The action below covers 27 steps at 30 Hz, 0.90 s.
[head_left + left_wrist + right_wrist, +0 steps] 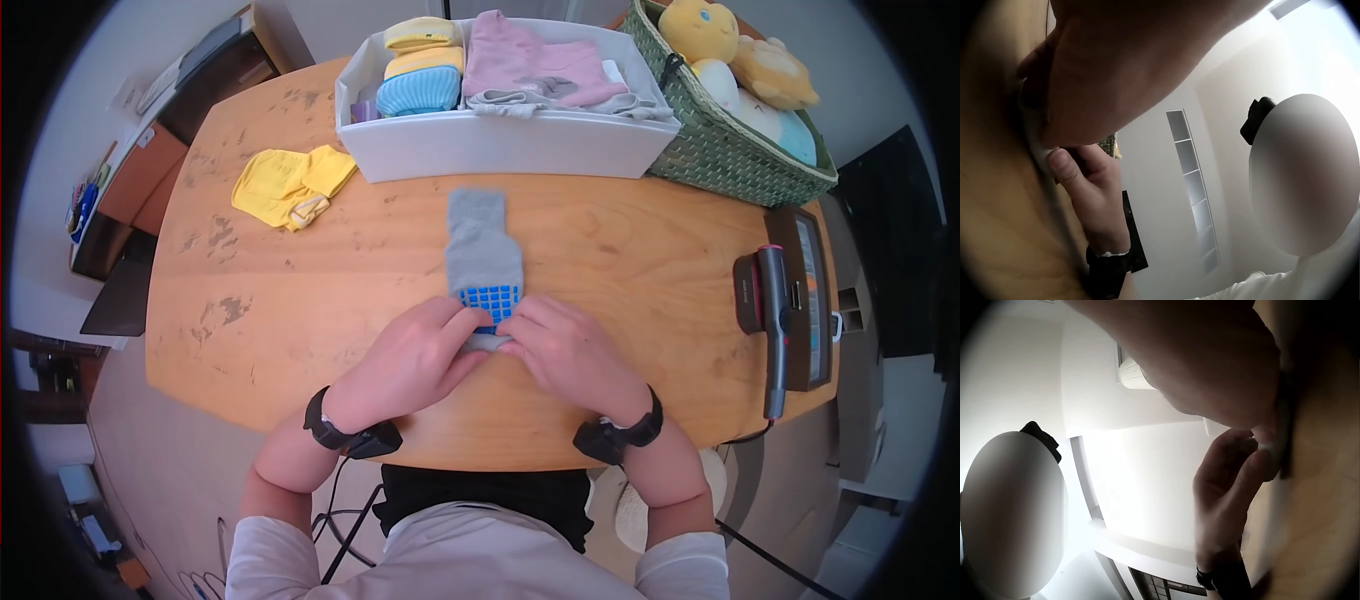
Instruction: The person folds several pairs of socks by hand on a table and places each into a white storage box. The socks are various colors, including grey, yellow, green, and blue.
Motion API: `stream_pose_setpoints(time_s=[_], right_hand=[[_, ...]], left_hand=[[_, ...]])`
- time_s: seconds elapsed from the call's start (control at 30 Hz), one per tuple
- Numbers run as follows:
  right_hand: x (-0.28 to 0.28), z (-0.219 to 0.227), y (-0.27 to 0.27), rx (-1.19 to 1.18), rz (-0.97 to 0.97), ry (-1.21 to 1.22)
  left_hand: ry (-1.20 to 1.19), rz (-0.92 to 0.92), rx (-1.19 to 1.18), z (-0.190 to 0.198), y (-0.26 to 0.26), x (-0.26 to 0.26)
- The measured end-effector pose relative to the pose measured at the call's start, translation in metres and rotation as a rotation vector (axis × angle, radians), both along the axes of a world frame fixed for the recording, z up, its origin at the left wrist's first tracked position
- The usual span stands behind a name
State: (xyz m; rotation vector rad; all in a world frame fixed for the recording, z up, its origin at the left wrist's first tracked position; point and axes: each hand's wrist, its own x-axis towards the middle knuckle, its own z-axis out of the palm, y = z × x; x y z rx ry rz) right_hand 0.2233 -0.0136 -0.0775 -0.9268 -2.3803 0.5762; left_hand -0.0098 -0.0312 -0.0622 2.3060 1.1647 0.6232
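Note:
A grey sock [484, 255] with blue rubber grip squares lies lengthwise on the table in the head view, its near end turned toward the person. At that near end, my left hand [425, 345] pinches the fabric from the left, fingertips over the blue squares. My right hand [565, 350] pinches the same end from the right, close beside the left one. In the right wrist view, the left hand [1225, 494] shows thumb and fingers closed around a pale edge of the sock [1270, 459]. The fingers partly hide the sock's near end.
Behind the sock stands a white bin [500, 150] with folded socks and a pink garment. Yellow socks [290, 185] lie at the left. A green woven basket [720, 150] of plush toys is at back right. A grey-and-pink handheld device [773, 330] lies beside a dark box [808, 300].

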Motion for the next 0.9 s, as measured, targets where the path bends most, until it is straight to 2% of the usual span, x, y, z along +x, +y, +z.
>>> stream_pose_setpoints(time_s=[0.1, 0.2, 0.3, 0.37, 0.5, 0.57, 0.67, 0.8, 0.9], right_hand=[[0.003, 0.0, 0.0, -0.063, 0.008, -0.044], [0.0, 0.001, -0.003, -0.126, -0.056, -0.025], [-0.001, 0.004, -0.002, -0.089, -0.015, 0.02], [0.0, 0.003, -0.001, -0.056, 0.02, 0.001], [0.001, 0.001, 0.0, -0.051, 0.006, 0.006], [0.002, 0.0, 0.0, -0.108, -0.003, -0.018], [0.004, -0.001, 0.0, -0.144, -0.014, -0.011], [0.0, -0.001, -0.002, -0.195, -0.062, 0.043], [-0.001, 0.005, -0.001, -0.106, -0.013, 0.007]], left_hand=[[0.02, -0.059, 0.075, -0.003, -0.001, 0.001], [-0.001, -0.024, 0.112, -0.011, 0.001, -0.001], [-0.006, -0.045, 0.021, -0.012, 0.007, -0.008], [-0.02, -0.087, -0.123, -0.009, 0.009, -0.011], [-0.065, -0.003, -0.224, -0.002, 0.007, -0.006], [-0.027, -0.053, -0.037, 0.0, 0.005, -0.005], [-0.024, -0.093, 0.106, -0.003, 0.005, -0.001], [-0.042, -0.099, 0.138, -0.01, 0.009, -0.006], [-0.052, -0.082, 0.101, -0.01, 0.009, -0.01]])
